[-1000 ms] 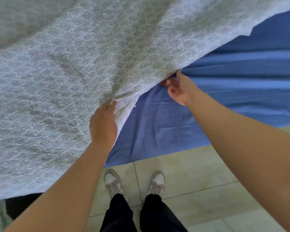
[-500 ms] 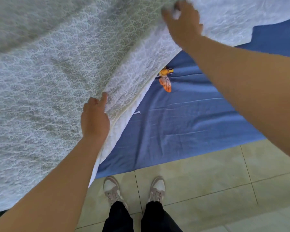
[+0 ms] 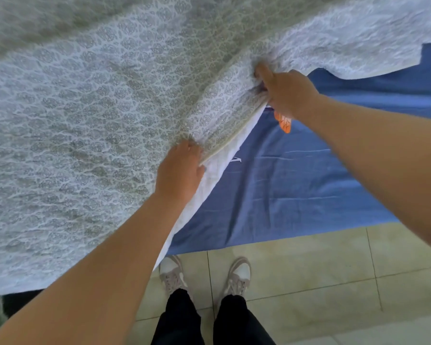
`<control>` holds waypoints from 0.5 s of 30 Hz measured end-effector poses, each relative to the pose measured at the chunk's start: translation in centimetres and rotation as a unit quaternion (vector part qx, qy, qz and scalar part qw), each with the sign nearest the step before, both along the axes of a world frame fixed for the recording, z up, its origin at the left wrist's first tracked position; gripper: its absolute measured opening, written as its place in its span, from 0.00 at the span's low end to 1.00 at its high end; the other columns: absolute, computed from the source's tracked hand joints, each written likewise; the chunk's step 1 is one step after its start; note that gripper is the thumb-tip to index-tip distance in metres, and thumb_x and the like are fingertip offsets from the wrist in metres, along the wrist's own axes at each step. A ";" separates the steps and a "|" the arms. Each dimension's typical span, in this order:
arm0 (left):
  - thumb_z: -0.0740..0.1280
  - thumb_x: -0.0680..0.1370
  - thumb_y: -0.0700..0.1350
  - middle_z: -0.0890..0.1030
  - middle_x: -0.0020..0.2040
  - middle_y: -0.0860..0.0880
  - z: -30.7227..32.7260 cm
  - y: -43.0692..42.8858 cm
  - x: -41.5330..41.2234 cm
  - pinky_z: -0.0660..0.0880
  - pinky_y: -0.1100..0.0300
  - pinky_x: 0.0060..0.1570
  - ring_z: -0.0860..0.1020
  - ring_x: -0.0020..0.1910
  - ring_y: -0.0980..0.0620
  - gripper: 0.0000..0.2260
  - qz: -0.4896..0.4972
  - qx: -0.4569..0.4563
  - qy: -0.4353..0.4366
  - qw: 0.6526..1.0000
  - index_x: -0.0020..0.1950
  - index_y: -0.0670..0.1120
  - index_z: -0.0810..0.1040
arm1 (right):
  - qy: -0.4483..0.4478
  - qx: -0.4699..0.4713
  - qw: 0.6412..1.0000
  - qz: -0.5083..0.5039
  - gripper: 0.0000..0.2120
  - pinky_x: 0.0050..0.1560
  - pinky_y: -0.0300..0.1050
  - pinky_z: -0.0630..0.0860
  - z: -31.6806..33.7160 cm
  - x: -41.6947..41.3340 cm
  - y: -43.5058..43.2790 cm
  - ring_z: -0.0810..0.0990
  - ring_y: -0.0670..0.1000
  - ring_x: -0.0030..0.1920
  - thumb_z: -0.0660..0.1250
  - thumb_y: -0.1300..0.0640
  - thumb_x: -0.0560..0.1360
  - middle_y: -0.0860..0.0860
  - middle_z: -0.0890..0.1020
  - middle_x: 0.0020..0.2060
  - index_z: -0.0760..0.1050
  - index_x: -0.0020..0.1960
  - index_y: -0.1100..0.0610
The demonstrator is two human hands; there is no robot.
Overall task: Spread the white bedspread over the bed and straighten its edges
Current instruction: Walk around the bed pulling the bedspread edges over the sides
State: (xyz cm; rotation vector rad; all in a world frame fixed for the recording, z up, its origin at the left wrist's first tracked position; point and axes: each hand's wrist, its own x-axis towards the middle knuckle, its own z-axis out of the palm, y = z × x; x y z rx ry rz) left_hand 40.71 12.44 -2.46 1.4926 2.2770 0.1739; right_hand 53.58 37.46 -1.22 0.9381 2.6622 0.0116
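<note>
- White bedspread (image 3: 97,120) is lifted off the bed (image 3: 271,235) and hangs from both hands. Its bulk billows beyond them and to their left, and the hem runs from one hand to the other.
- Left hand (image 3: 178,170) clenches the hem, fingers curled into the cloth.
- Right hand (image 3: 288,92) is further out along the same hem, fist bunched round a gathered fold.
- Blue sheet (image 3: 296,183) lies exposed under and to the right of the right hand. An orange print (image 3: 283,123) peeks out just below that hand.
- Tiled floor (image 3: 309,270) and shoes (image 3: 171,272) sit nearer than both hands.
- Step, as I read it: casting the spread over the uncovered right part of the bed.
- To do it well:
  - Move the hands wider apart along the hem so the edge goes taut.
  - Carry it rightward, low and level.
  - Let the air out before dropping.
- Right grip holds a wad rather than the edge, which will likely leave a crease. Better to re-pinch at the hem itself.
- Near edge should land parallel to the bed side with even overhang, off the floor.
</note>
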 end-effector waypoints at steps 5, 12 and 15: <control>0.64 0.78 0.40 0.73 0.34 0.51 0.5 1.1 -0.8 0.63 0.61 0.29 0.71 0.31 0.52 0.04 0.031 -0.032 -0.085 0.995 0.44 0.47 0.76 | -0.079 -0.090 0.993 -0.011 0.10 0.48 0.51 0.71 0.0 1.9 0.6 0.78 0.62 0.53 0.63 0.62 0.78 0.61 0.80 0.52 0.77 0.57 0.59; 0.70 0.74 0.41 0.75 0.34 0.48 0.4 0.7 4.1 0.67 0.59 0.32 0.73 0.33 0.49 0.08 -0.127 -0.135 -0.180 0.966 0.35 0.44 0.75 | -0.335 -0.242 0.910 -0.033 0.09 0.47 0.43 0.67 2.5 11.5 -5.0 0.76 0.51 0.47 0.60 0.53 0.81 0.50 0.78 0.50 0.75 0.57 0.52; 0.69 0.74 0.40 0.76 0.35 0.45 0.6 0.1 7.8 0.66 0.60 0.33 0.73 0.33 0.47 0.06 -0.198 -0.185 -0.232 0.934 0.37 0.44 0.77 | -0.341 -0.272 0.895 -0.089 0.09 0.49 0.47 0.71 2.1 18.2 -7.7 0.76 0.52 0.44 0.56 0.52 0.82 0.51 0.78 0.47 0.75 0.52 0.52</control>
